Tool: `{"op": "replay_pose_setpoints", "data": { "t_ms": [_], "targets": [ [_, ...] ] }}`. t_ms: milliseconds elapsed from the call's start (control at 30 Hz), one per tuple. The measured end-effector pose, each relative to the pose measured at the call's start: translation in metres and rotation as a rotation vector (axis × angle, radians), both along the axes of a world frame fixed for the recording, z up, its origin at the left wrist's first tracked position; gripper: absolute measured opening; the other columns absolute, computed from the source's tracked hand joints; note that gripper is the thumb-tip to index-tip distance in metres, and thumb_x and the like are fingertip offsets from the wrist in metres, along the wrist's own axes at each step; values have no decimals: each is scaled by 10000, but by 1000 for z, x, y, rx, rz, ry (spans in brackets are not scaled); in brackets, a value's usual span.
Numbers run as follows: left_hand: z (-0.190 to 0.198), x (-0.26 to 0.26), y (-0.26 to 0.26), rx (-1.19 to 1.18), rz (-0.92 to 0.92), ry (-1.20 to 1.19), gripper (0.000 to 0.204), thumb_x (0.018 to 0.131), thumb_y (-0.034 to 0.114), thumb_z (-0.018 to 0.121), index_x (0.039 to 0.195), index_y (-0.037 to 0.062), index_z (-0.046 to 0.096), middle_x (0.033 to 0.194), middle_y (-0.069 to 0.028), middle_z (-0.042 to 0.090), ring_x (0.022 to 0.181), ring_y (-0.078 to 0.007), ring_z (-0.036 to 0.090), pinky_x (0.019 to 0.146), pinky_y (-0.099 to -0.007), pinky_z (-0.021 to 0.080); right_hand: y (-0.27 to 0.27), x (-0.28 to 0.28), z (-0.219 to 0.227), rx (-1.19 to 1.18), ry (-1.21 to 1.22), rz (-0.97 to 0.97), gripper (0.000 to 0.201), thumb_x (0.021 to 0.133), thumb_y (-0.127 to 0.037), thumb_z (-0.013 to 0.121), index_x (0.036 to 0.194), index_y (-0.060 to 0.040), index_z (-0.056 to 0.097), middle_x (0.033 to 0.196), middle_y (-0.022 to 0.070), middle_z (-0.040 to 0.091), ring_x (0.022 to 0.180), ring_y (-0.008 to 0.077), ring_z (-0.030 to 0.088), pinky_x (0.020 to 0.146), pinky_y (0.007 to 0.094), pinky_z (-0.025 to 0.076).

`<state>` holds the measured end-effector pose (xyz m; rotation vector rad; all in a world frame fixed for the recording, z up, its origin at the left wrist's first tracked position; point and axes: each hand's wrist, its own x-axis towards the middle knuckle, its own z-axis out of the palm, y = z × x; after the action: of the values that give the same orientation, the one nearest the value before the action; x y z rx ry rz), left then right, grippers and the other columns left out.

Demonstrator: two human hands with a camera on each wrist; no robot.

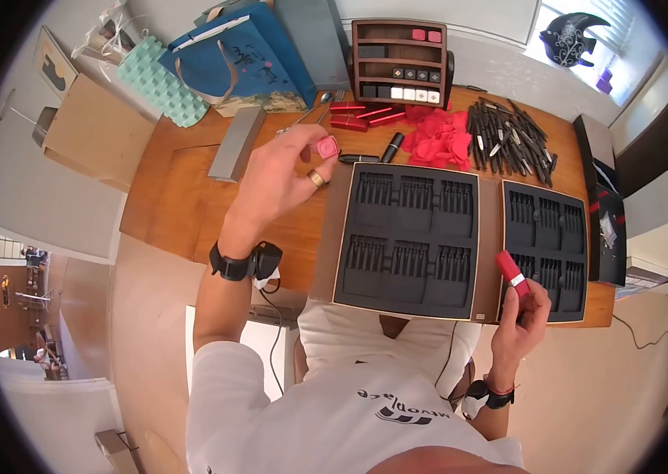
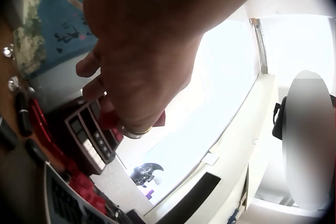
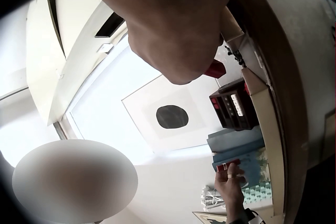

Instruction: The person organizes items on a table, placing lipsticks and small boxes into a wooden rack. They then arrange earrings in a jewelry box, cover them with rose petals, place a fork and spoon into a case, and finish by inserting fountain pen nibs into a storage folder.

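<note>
My left hand (image 1: 271, 180) pinches a square-ended red lipstick tube (image 1: 328, 147) above the table, its end turned toward the head camera. The right wrist view shows that tube (image 3: 228, 165) side-on, with a silver band. In my right hand (image 1: 520, 320) is a second red lipstick tube (image 1: 511, 270), also silver-banded, gripped by thumb and fingers over the right panel of an open case. The case (image 1: 489, 237) lies spread at the table's front edge, with black slotted inserts in both halves. In the right wrist view, my hand (image 3: 170, 50) mostly hides its tube.
Behind the case lie red petals (image 1: 438, 138), a heap of dark slim sticks (image 1: 512, 142) and red tubes (image 1: 350, 122). A wooden rack (image 1: 399, 59) holds small square-ended pieces. A blue gift bag (image 1: 243, 67) and a grey box (image 1: 237, 144) stand at the left.
</note>
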<state>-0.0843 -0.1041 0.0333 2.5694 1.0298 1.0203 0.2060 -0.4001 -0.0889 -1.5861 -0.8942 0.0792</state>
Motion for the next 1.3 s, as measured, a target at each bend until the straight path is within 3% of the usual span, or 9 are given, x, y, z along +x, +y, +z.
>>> {"op": "replay_pose_setpoints", "data": {
  "t_ms": [33, 100, 133, 233, 300, 433, 600, 867, 1300],
  "targets": [
    [3, 3, -5, -2, -9, -9, 298, 887, 153, 858, 1144, 82, 725, 892, -37, 716, 729, -152, 629, 590, -292, 484, -1, 0, 5, -11, -9, 45, 248, 1010, -6, 722, 1245, 6, 644, 1075, 20, 613, 778, 39, 507, 630, 200, 364],
    [8, 5, -11, 3, -27, 75, 349, 878, 148, 834, 1186, 60, 695, 1007, -74, 739, 798, -258, 703, 725, -368, 582, 1, 2, 13, 7, -72, 125, 280, 970, 39, 737, 1238, 14, 658, 1104, 79, 644, 817, 110, 577, 646, 234, 440],
    [8, 6, -11, 4, -37, 66, 349, 878, 148, 834, 1186, 60, 695, 1007, -74, 739, 798, -258, 703, 725, -368, 582, 5, 3, 22, 8, -80, 115, 280, 970, 39, 737, 1238, 14, 658, 1104, 79, 644, 817, 110, 577, 646, 234, 440],
    [11, 14, -7, 39, -71, 41, 356, 877, 148, 838, 1191, 53, 699, 1004, -82, 742, 805, -264, 714, 727, -370, 584, 21, 5, 72, 1, -437, 283, 349, 909, 56, 778, 1240, 24, 673, 1100, 175, 677, 867, 246, 662, 672, 299, 525],
    [10, 21, 0, 26, -79, -30, 355, 884, 154, 833, 1205, 68, 706, 999, -89, 745, 814, -253, 722, 723, -374, 580, 43, 8, 100, 35, -493, 326, 348, 913, 49, 782, 1242, 25, 674, 1107, 184, 680, 871, 263, 670, 676, 309, 530],
    [21, 52, 27, -15, -4, -90, 326, 915, 209, 828, 1192, 76, 716, 963, -98, 754, 773, -247, 683, 714, -368, 561, 131, 12, 146, 172, -653, 450, 313, 943, 12, 761, 1244, 5, 676, 1077, 171, 676, 824, 300, 667, 688, 344, 545],
    [31, 101, 108, 90, 4, -93, 292, 934, 202, 764, 1203, 97, 716, 1001, -144, 775, 895, -384, 724, 814, -455, 572, 269, 19, 173, 185, -801, 431, 245, 999, -132, 699, 1233, -76, 650, 1063, 139, 656, 895, 385, 689, 747, 461, 564],
    [35, 135, 165, 139, -16, -12, 312, 919, 165, 743, 1212, 61, 721, 1005, -184, 778, 976, -422, 724, 839, -503, 574, 355, 21, 170, -33, -970, 359, 223, 1014, -186, 651, 1207, -81, 612, 1120, 138, 637, 1021, 391, 693, 813, 505, 591],
    [26, 144, 173, 128, 5, 55, 463, 913, 175, 786, 1354, 86, 673, 1088, -161, 796, 1072, -367, 725, 938, -479, 437, 379, 33, 146, -49, -983, 356, 267, 979, -175, 696, 1200, -64, 595, 1134, 157, 666, 1080, 392, 688, 839, 501, 596]
  ]
}}
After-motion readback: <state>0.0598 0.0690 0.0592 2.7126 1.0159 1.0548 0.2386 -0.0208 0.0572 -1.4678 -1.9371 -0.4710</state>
